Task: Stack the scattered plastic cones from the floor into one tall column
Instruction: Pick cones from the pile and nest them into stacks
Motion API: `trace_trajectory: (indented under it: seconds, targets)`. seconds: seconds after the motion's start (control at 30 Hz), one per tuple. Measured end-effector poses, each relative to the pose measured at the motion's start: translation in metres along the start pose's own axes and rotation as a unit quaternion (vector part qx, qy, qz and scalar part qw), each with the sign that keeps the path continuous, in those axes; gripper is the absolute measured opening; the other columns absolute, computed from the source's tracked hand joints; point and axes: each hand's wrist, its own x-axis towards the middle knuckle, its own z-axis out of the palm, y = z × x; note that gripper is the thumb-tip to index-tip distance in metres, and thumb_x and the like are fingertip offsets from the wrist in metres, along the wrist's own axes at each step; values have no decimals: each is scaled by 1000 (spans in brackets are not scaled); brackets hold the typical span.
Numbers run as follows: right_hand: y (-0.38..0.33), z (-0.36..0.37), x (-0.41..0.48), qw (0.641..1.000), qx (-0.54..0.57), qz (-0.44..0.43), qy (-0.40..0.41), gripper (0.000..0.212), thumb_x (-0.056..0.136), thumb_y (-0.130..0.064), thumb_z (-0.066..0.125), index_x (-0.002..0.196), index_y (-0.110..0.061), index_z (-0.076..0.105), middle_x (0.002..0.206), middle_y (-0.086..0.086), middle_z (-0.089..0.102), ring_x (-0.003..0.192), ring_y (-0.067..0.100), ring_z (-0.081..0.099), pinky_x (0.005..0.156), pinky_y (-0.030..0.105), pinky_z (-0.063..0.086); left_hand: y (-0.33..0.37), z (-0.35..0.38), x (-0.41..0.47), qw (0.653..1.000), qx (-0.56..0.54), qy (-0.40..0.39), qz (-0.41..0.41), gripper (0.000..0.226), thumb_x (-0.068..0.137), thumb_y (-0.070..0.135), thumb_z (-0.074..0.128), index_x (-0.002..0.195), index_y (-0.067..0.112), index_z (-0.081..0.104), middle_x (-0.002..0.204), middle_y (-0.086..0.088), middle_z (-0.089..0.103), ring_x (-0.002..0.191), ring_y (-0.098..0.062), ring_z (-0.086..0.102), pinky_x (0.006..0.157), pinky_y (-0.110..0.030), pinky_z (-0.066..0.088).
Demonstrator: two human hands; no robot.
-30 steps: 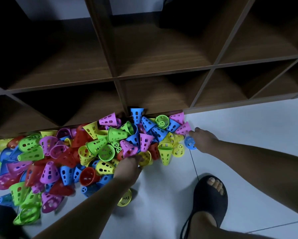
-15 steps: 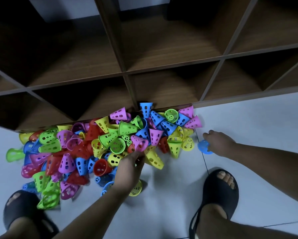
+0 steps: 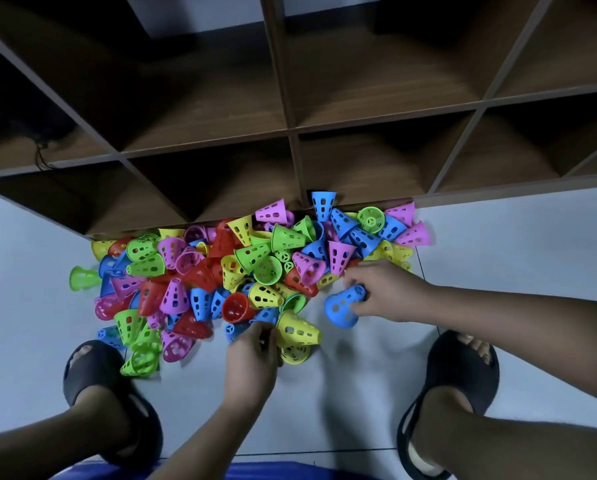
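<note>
Between the curled fingers and thumb of the right hand (image 3: 387, 294) sits a blue cone (image 3: 342, 308), gripped at its narrow end, wide mouth pointing left, beside the pile's right edge. Fingers of the left hand (image 3: 252, 362) pinch the narrow end of a yellow cone (image 3: 299, 329) at the near edge of the cone pile (image 3: 200, 271), which lies on the floor against the wooden shelf (image 3: 290, 98)

No readable text anywhere in view, no labels, no brand marks, no numbers, no signs
</note>
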Motion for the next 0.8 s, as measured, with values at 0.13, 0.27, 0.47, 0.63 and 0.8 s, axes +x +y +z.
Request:
trace_trajectory:
  seconds: [0.13,0.27,0.47,0.63,0.8]
  targets:
    - [-25,5,3,999,10,-47,15,26,73,-31,76,96,-29,64,95,-15,57,86,9,56,73,34,53,-8,11,-21,997,-44,-10,-64,16,103,15,60,92,22,69,58,0,70,54,-8,67,52,-21,48]
    - [-35,7,2,997,21,-69,29,32,74,-29,79,102,-24,67,97,-15,57,84,10,57,72,35,53,-16,28,-31,984,-82,-19,-155,17,104,15,57,92,18,69,63,1,74,53,-10,70,49,-30,54]
    - [-40,14,1,995,32,-89,23,30,75,-28,79,102,-26,67,96,-16,55,82,1,54,68,24,47,-28,44,-31,906,-278,17,-317,22,106,9,54,98,2,74,76,-14,78,70,-24,77,65,-35,61]
    - [-48,32,5,995,1,-101,-15,29,76,-31,75,103,-28,63,97,-16,49,80,5,50,64,26,45,-33,58,-20,839,-367,35,-399,17,103,4,56,101,-1,72,84,-18,80,73,-26,79,79,-36,62]
    - [-58,58,16,991,-52,-103,-70,34,85,-30,72,117,-26,62,111,-6,52,90,17,56,70,31,48,-33,69,-12,800,-416,64,-427,13,99,3,62,100,-3,73,87,-21,79,72,-27,78,72,-34,62]
